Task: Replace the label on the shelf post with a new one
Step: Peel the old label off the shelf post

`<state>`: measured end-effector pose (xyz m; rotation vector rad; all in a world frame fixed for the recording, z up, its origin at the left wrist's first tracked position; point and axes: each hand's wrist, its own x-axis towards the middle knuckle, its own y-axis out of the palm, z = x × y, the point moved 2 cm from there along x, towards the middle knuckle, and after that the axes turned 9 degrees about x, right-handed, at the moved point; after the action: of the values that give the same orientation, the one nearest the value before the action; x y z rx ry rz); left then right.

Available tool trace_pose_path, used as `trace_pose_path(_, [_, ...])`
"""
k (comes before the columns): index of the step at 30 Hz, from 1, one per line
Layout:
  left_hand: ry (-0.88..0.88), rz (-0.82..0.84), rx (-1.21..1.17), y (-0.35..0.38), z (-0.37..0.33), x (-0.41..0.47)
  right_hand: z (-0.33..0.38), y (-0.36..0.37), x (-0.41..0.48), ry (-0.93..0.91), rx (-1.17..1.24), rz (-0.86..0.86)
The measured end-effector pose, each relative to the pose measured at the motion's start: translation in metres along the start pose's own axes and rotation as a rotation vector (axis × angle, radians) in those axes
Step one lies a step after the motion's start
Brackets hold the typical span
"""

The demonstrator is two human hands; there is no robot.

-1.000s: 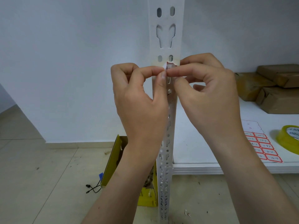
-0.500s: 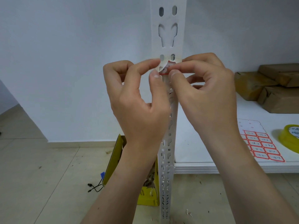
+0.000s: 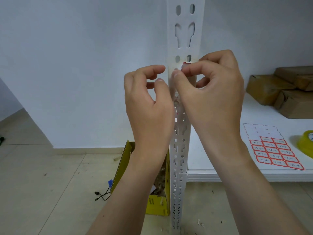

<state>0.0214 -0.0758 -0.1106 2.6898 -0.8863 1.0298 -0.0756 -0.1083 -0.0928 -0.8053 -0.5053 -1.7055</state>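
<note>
**At a white perforated steel shelf post (image 3: 183,39), a red-edged white paper label (image 3: 185,65) is pinched in one hand**

On the front face of the post, just below a pair of small oval holes, the right hand (image 3: 211,92) pinches the label between thumb and forefinger. The label is crumpled and largely hidden behind the fingertips, so it cannot be told whether any part of it adheres to the metal. The other fingers of that hand curl behind the post's right edge.

Just left of the post, level with the label, the left hand (image 3: 145,102) holds nothing. Its fingers are loosely curled, with thumb and forefinger parted. The thumb tip lies close to the post's left edge, and contact cannot be made out. The two hands sit close together on either side of the post.

To the right of the post, a white shelf board (image 3: 220,141) joins it low down. It carries a sheet of red-bordered labels (image 3: 274,150) with handwritten marks, its upper rows blank. A roll of yellow tape (image 3: 304,145) lies farther right, at the frame's edge. Brown paper-wrapped parcels (image 3: 279,90) are stacked on the board behind the sheet.

Beside the foot of the post, to its left, an open yellow cardboard box (image 3: 157,206) of scraps stands on the beige tiled floor (image 3: 50,184). A black cord (image 3: 101,195) lies on the floor left of the box.
</note>
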Motion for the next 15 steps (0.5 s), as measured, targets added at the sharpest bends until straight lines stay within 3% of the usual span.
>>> trace_pose_path(7, [-0.098,0.098,-0.032,0.0032,0.0006,0.0033,-0.0015,-0.0020,0.0010,0.023,0.067,0.018])
trace_pose_path(15, [-0.089,0.091,-0.005,0.0065,0.0026,0.0037,-0.0033,-0.0036,0.0027,0.017,0.074,0.047])
